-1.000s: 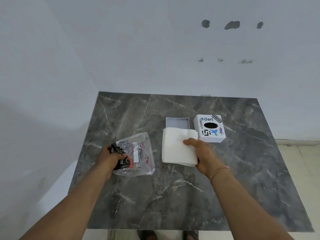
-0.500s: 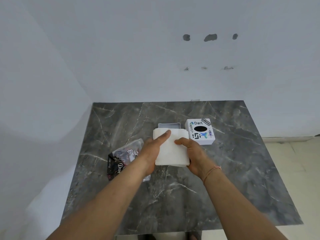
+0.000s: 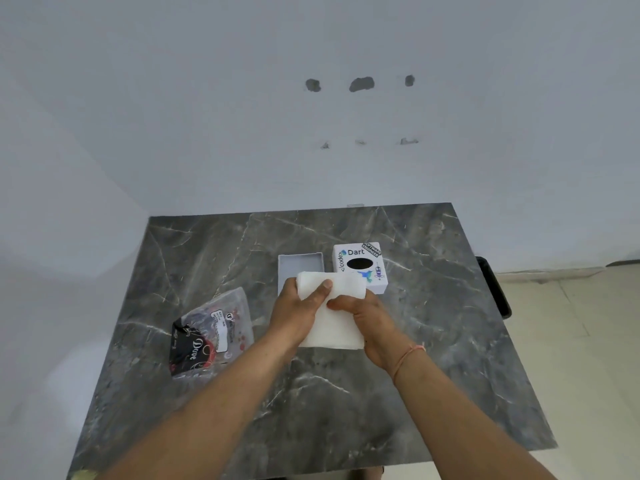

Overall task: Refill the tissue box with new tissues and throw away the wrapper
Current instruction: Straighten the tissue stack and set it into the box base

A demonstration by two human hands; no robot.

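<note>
White tissues (image 3: 332,327) now gripped by both hands; wrapper (image 3: 211,332) released.

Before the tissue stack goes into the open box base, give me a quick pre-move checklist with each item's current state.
1. Both hands on tissue stack: ok; left hand and right hand each have a grip.
2. Box base open, facing up: ok.
3. Base empty: cannot tell; the stack hides its near part.
4. Lid off and beside base: ok.
5. Wrapper thrown away: not ok; lying on table.
</note>
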